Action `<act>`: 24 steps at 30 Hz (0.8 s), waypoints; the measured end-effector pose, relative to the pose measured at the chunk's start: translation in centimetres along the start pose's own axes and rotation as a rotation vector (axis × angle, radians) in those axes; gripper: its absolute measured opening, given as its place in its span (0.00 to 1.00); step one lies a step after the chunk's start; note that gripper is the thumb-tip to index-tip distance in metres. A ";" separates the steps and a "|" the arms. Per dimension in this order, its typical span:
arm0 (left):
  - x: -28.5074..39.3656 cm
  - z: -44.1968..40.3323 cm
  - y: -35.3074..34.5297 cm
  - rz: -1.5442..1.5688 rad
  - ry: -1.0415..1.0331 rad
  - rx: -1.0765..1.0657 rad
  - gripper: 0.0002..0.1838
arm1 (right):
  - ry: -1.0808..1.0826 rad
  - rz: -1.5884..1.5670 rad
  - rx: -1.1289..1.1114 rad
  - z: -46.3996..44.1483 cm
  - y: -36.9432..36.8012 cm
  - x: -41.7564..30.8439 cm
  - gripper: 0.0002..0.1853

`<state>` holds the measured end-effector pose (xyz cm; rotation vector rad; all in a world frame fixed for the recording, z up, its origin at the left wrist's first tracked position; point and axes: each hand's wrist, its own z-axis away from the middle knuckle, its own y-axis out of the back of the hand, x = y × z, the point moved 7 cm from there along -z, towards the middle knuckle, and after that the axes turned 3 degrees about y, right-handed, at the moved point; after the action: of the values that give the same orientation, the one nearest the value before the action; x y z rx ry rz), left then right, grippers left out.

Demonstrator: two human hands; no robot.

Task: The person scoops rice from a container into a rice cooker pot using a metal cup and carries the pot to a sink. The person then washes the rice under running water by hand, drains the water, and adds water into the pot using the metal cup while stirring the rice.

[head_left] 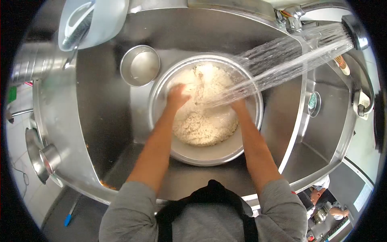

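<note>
A wide metal bowl (203, 160) stands in the large sink, holding a pale grainy mass (203, 131) in cloudy water. My left hand (177, 97) is at the bowl's left side, over the water; its thumb stands apart from blurred fingers, and nothing shows in it. At the right side, my right hand (238, 104) reaches into the bowl, its fingers hidden by spray and cloudy water. Water streams from a shower head (354, 33) at the upper right down into the bowl, close to my right hand.
A small round metal container (140, 65) sits in the sink left of the bowl. A translucent plastic tub (109, 24) is at the upper left. A second basin (324, 121) lies right of the divider. Another person (318, 191) is at the lower right.
</note>
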<state>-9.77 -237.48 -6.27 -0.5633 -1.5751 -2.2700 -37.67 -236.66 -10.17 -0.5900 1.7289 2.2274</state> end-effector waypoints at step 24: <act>1.3 9.3 -3.0 0.808 0.477 -0.181 0.37 | -0.790 -0.957 -0.211 14.2 -8.8 -3.0 0.37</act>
<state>-11.03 -227.74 -5.09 -0.5211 -0.7230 -1.7360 -33.33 -220.54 -13.35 -0.3645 0.6060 1.5806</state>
